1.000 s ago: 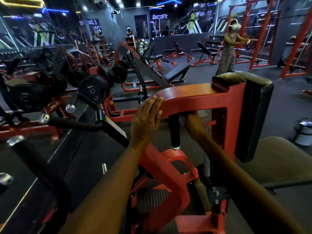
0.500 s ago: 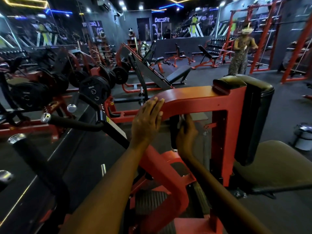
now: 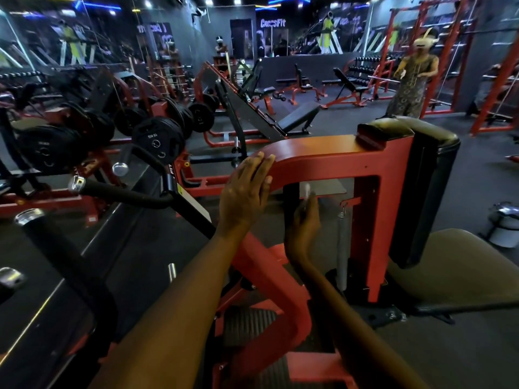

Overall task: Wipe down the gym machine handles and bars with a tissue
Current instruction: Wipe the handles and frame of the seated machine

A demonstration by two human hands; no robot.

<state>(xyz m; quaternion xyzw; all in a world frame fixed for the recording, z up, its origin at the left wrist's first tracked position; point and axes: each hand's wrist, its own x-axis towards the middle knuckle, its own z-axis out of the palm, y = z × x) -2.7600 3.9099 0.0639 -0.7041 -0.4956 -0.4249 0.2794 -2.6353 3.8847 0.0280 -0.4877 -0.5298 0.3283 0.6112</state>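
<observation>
A red machine frame [image 3: 331,155] arches across the middle of the head view. My left hand [image 3: 244,192] rests flat with straight fingers on its curved left end. Under the arch hangs a black vertical handle [image 3: 290,197]. My right hand [image 3: 303,223] grips that handle with a white tissue [image 3: 306,189] pinched against it; the tissue shows above my fingers. Most of the handle's lower part is hidden behind my right hand.
A black padded backrest [image 3: 429,186] and a tan seat [image 3: 455,270] stand to the right. Black grip bars [image 3: 123,193] reach in from the left, with loaded weight plates [image 3: 157,136] behind. A person [image 3: 412,85] stands at the back right. A metal bin [image 3: 505,223] sits at the right edge.
My right hand has come out from behind the handle and slid down it with the tissue. My left hand has stayed on the red frame. The person at the back has moved right.
</observation>
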